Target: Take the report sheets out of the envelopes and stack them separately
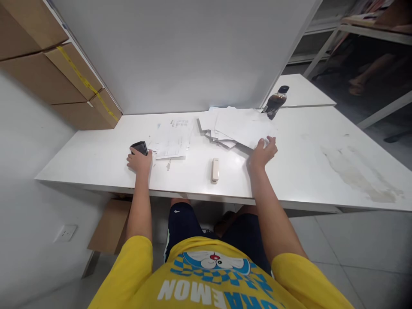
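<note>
On the white desk, my left hand (139, 162) is curled round a small black rectangular object (140, 147), perhaps a phone or a wallet. Just right of it lie printed sheets (170, 139). My right hand (264, 153) rests at the lower right edge of a loose paper stack (240, 126), its fingers apart and nothing visibly gripped. Whether the fingertips touch the top sheet, I cannot tell. Between my hands, nearer the front edge, sits a small cream stapler (215, 169).
A dark drink bottle (276, 102) with a black cap stands behind the papers at right. Cardboard boxes (74, 77) are stacked at back left. A grey panel (186, 56) rises behind the desk (299, 171). Another person's leg (370, 75) shows at far right.
</note>
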### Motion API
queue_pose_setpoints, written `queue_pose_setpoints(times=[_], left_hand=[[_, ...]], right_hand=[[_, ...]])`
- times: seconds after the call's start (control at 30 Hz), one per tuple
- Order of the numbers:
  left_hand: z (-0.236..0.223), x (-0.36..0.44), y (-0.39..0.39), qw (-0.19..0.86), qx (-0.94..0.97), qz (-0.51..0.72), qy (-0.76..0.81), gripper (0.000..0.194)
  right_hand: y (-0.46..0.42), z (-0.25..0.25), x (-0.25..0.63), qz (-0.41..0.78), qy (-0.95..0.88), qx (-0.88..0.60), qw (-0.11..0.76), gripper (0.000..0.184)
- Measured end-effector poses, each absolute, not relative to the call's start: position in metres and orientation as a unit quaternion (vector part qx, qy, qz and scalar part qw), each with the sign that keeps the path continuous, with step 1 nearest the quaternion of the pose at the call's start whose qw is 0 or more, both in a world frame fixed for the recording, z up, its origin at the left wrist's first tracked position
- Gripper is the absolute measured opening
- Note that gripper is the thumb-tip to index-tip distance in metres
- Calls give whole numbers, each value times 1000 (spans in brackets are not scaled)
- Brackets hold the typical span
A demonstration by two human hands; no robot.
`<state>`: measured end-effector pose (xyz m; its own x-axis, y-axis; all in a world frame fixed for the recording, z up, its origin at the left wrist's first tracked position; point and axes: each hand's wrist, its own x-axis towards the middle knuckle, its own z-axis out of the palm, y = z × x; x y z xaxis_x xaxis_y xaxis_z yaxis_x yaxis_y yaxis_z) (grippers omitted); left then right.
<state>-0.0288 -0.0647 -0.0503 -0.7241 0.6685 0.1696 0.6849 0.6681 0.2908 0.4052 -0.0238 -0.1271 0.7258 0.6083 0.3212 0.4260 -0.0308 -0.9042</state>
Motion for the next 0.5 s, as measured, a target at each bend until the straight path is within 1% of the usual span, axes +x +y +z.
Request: queue_pose_setpoints(times=[0.13,0.27,0.33,0.5], left_hand=[[-47,-52,-59,7,-389,-167,-906,84],[-43,-71,-59,-20,-454,-129,-882,88],[-43,-72,-60,-13,-465,-126,-876,87],[-46,-60,-60,17,-453,-133,-881,75]], right_hand=[[-22,-125,403,95,-352,-701,612,37],[-20,-126,404,108,-336,-687,635,36],[-19,-127,405,103,-333,-687,638,35],[-17,-131,408,98,-321,-690,641,34]])
